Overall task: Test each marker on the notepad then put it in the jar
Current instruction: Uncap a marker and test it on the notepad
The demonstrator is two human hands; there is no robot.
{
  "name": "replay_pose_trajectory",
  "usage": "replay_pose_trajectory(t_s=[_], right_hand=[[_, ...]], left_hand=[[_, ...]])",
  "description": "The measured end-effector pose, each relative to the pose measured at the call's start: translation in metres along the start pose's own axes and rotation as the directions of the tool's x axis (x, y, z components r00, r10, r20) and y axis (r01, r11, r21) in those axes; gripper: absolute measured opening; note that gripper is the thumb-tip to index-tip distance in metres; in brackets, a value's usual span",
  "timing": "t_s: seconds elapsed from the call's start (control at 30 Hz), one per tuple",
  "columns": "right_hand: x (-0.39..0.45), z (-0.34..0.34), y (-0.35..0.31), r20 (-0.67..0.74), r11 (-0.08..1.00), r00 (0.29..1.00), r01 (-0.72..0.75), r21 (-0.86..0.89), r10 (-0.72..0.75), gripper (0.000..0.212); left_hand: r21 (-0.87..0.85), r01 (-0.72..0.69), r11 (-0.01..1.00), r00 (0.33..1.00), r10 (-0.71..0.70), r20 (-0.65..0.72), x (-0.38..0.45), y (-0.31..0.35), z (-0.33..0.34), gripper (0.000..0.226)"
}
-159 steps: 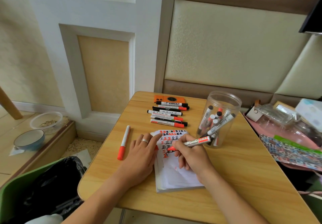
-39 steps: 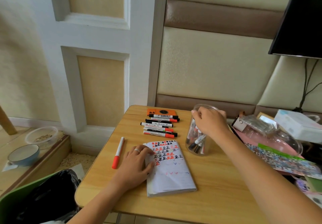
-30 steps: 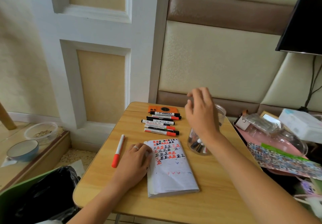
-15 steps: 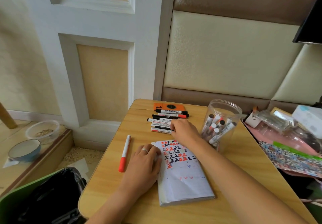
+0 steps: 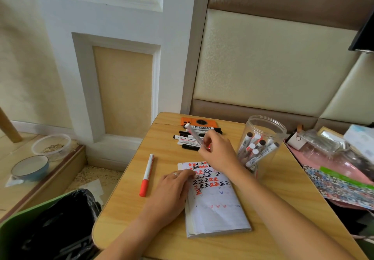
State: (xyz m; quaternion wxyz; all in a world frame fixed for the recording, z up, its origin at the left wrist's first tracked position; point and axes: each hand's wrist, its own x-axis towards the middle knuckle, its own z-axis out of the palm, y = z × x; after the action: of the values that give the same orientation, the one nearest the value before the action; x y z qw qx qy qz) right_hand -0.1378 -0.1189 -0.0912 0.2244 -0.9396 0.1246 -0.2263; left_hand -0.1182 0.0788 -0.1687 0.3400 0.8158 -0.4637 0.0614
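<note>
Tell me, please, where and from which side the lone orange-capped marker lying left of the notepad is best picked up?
Judging by its pose, grip the orange-capped marker around the white barrel near its middle, coming straight down from above. It lies flat on the table, lengthwise toward the person, with bare wood on both sides, so thumb and fingers can pinch across it. The left hand, resting on the notepad, is nearest.

Bare table (image 5: 129, 209) left of notepad (image 5: 216, 209); jar (image 5: 263, 138) close at right.
</note>
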Motion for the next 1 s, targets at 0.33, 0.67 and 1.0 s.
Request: replay_pose_trajectory(t_s=[0.33,0.67,1.0], right_hand=[[-0.085,-0.011,-0.013,0.298,0.444,0.933,-0.358,0.821,0.201,0.017],[-0.085,-0.025,0.019,0.255,0.467,0.948,-0.315,0.826,0.19,0.011],[-0.094,-0.012,0.015,0.197,0.963,0.969,0.099,0.251,-0.151,0.02]], left_hand=[[-0.054,-0.024,0.998,1.0,0.024,0.004,0.0,0.002,-0.005,0.033],[0.105,-0.011,0.994,0.992,0.025,-0.125,0.001,0.002,-0.003,0.037],[0.132,-0.034,0.991,0.989,0.052,-0.138,-0.003,0.007,-0.006,0.028]])
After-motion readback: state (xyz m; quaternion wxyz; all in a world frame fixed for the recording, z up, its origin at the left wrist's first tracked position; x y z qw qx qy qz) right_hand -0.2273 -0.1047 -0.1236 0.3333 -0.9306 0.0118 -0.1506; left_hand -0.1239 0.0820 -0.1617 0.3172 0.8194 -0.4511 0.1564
